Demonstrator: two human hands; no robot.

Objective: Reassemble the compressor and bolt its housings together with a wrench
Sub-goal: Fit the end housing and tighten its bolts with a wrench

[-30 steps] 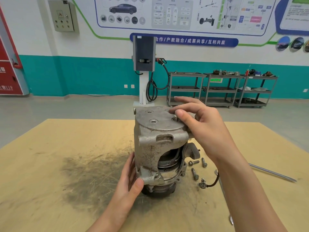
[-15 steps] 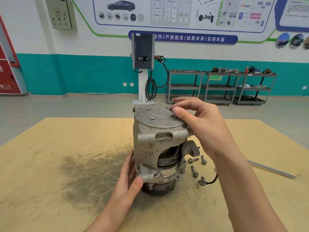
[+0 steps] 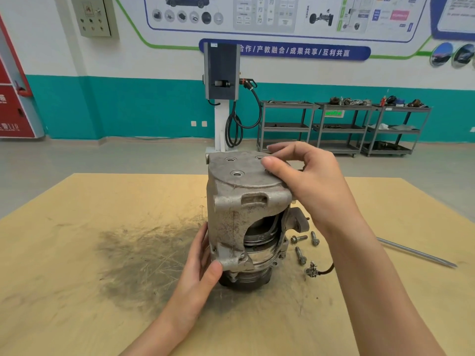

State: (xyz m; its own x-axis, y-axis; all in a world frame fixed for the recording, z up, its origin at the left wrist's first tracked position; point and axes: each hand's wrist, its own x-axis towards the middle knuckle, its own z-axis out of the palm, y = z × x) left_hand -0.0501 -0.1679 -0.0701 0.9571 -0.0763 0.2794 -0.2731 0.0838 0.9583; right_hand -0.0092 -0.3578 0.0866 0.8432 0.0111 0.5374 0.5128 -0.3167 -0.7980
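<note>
Standing upright on the table [image 3: 77, 253], the compressor [image 3: 246, 219] points its long axis straight up (bolt holes on top). Left hand [image 3: 203, 263] grasps its lower housing; right hand [image 3: 308, 186] clasps the top edge.

Teal-banded wall [image 3: 128, 106], 3 shelf carts [image 3: 344, 124].

Right of the upright grey cast-metal compressor [image 3: 246, 217], three loose steel bolts [image 3: 300, 255], a small black-wired connector [image 3: 317, 270] and a long metal rod [image 3: 416, 253] clutter the tan wooden tabletop [image 3: 77, 253], whose smudged left side lies open.
</note>
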